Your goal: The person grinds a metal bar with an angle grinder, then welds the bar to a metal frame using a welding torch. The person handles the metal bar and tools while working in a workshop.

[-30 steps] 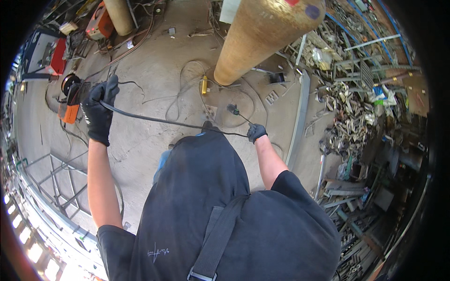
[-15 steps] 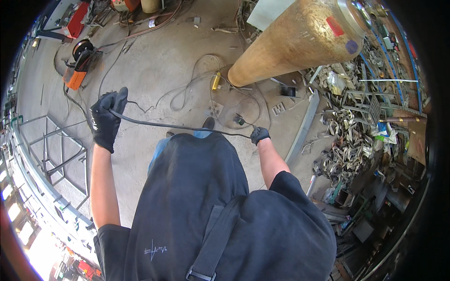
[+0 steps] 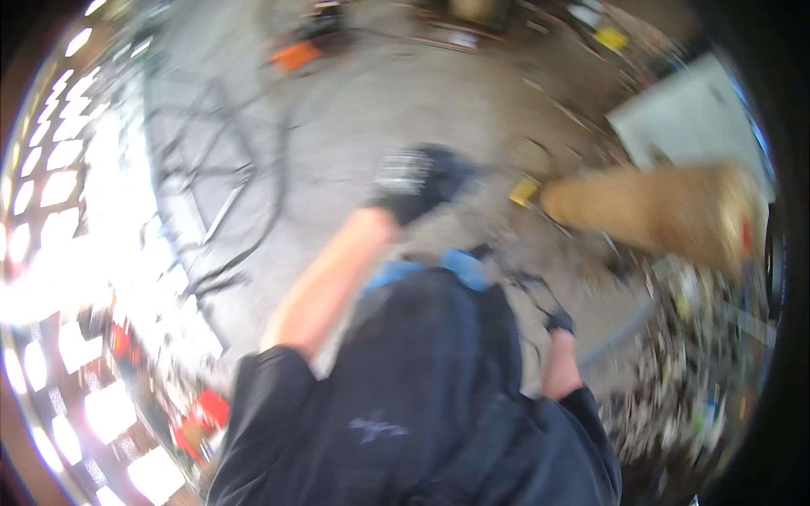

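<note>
Shown left of the tan cylinder (image 3: 641,211): left hand (image 3: 426,181), gloved, too motion-blurred to tell opening or hold. Lower in view than the cylinder's base: right hand (image 3: 558,321), apparently closed around a dark cable (image 3: 549,293), presumably to support the slack; thin, curved, with blurred outline.

My gloved left hand (image 3: 422,181) is out before me, too blurred to show its grip, the bare forearm (image 3: 333,282) slanting inward. My gloved right hand (image 3: 559,322) sits lower, to my right, curled closed.
</note>
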A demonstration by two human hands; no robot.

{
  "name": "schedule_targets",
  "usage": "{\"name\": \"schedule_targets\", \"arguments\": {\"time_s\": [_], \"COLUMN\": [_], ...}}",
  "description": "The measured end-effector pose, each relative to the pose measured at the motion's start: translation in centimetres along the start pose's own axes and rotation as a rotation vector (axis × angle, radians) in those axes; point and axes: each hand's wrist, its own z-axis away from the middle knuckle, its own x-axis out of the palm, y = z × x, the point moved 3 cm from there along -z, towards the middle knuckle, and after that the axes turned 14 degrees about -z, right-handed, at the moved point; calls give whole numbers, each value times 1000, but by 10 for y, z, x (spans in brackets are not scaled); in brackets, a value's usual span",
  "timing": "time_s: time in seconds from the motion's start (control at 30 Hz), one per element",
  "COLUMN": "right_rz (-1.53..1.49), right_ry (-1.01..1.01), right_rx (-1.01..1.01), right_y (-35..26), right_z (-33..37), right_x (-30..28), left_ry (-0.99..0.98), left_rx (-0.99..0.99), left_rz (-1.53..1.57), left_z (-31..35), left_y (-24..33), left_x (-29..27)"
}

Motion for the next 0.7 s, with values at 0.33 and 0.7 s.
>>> {"name": "schedule_targets", "arguments": {"time_s": [0.33,0.7], "right_rz": [265,895], "right_ry": [-155,116], "right_rx": [110,-532], "right_y": [78,-129], "right_z": [-14,8], "right_x": [-38,-80], "left_ry": [-3,1329], "left_rx": [76,-823], "left_rz": [130,394], "left_z": [90,526], "left_y": [5,-107], "left_x": [120,-134]}}
